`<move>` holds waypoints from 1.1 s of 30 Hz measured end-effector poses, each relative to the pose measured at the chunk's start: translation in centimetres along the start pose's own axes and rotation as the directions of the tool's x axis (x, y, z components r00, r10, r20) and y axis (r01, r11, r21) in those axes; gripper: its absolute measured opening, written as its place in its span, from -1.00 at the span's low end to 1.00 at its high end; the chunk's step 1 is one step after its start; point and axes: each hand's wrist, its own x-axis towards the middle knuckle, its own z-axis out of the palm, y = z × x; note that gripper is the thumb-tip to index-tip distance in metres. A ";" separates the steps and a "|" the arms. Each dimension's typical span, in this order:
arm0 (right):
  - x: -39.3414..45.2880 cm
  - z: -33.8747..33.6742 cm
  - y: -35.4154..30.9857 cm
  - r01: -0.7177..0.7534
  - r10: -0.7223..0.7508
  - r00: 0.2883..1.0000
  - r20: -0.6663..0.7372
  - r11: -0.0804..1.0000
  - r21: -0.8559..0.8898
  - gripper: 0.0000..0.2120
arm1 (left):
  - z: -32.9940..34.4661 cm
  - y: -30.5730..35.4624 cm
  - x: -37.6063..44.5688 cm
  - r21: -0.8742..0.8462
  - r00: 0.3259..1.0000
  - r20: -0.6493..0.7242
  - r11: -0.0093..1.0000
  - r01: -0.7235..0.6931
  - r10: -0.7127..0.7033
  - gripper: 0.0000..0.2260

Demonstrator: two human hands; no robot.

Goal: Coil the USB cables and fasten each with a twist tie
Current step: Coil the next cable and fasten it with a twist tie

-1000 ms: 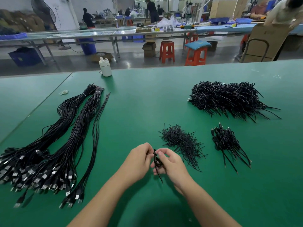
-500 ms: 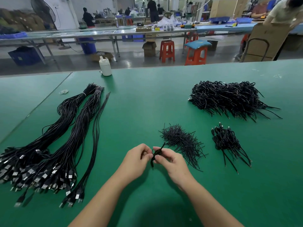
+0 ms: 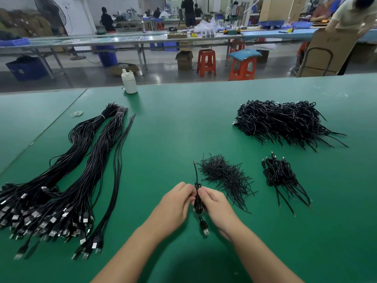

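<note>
A coiled black USB cable point(image 3: 198, 203) is held upright between my hands above the green table point(image 3: 173, 129). My left hand point(image 3: 173, 205) pinches its left side and my right hand point(image 3: 216, 207) pinches its right side. The cable's free end sticks up and away; its USB plug point(image 3: 205, 228) hangs down toward me. A pile of black twist ties point(image 3: 224, 174) lies just beyond my right hand. Long uncoiled USB cables point(image 3: 67, 180) lie in bundles on the left. A small group of coiled cables point(image 3: 281, 174) sits to the right, and a big heap of coiled cables point(image 3: 285, 121) lies farther back.
A white bottle point(image 3: 129, 81) stands at the table's far edge. A rubber band point(image 3: 77, 113) lies at the far left. Beyond the table are orange stools point(image 3: 206, 62), long workbenches and people working.
The small cable bundle between my fingers has turned: its free end now points up and away, and the USB plug hangs below my hands. Both hands stayed in place.
</note>
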 end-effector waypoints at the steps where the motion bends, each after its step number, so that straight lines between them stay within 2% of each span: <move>1: 0.1 0.0 -0.1 0.001 -0.001 1.000 -0.008 1.000 -0.008 -0.74 | 0.1 0.0 -0.1 -0.009 1.000 -0.013 1.000 0.016 -0.016 -0.94; 5: 0.4 0.0 -0.2 0.048 -0.058 0.991 -0.117 0.996 -0.080 -0.89 | 0.0 0.3 0.3 -0.143 0.970 -0.051 0.963 0.230 -0.239 -0.88; 8: 0.6 0.1 0.0 0.053 -0.066 0.990 -0.122 0.992 -0.111 -0.79 | 0.1 0.4 0.5 -0.181 0.933 -0.025 0.920 0.348 -0.358 -0.84; 11: 0.4 -0.1 -0.1 0.039 -0.051 0.991 -0.122 0.994 -0.099 -0.76 | 0.0 0.1 0.5 -0.191 0.923 -0.031 0.909 0.371 -0.383 -0.86; 16: -0.4 -0.6 -1.0 0.124 -0.121 0.992 0.041 0.990 -0.068 -0.58 | -0.3 -0.8 0.8 -0.278 0.887 -0.016 0.854 0.440 -0.462 -0.85; 23: 0.0 -0.6 -1.2 0.212 -0.214 0.977 0.020 0.944 -0.254 -0.55 | -0.5 -0.7 1.0 -0.305 0.884 -0.001 0.842 0.445 -0.467 -0.85; 26: 0.3 -1.0 -0.9 0.294 -0.317 0.948 -0.002 0.882 -0.367 -0.57 | -0.9 -0.6 1.0 -0.418 0.865 0.056 0.775 0.474 -0.499 -0.87; 31: 0.3 -1.6 -0.3 0.403 -0.490 0.870 0.055 0.642 -0.652 -0.64 | -1.0 -0.3 0.7 -0.557 0.843 0.178 0.654 0.512 -0.508 -0.94; 33: 0.2 -1.7 -0.2 0.438 -0.535 0.840 0.089 0.574 -0.692 -0.67 | -1.1 -0.2 0.6 -0.581 0.833 0.220 0.617 0.530 -0.508 -0.94</move>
